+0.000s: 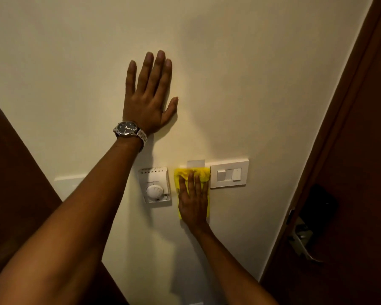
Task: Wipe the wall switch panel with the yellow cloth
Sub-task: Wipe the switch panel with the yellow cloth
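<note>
My right hand (pixel 193 200) presses the yellow cloth (pixel 198 173) flat against the wall, fingers pointing up. The cloth covers a panel between the thermostat and the white wall switch panel (pixel 229 173); only a top edge of that covered panel shows. The switch panel's two rockers lie just right of the cloth, with the cloth's right edge touching its frame. My left hand (pixel 150 95), with a wristwatch, rests flat and spread on the bare wall higher up, holding nothing.
A white thermostat (pixel 155 187) with a round dial is mounted left of the cloth. A dark wooden door (pixel 359 150) with a metal lever handle (pixel 304 241) stands at the right. Dark wood fills the lower left, and another white plate (pixel 67 183) peeks out behind my left forearm.
</note>
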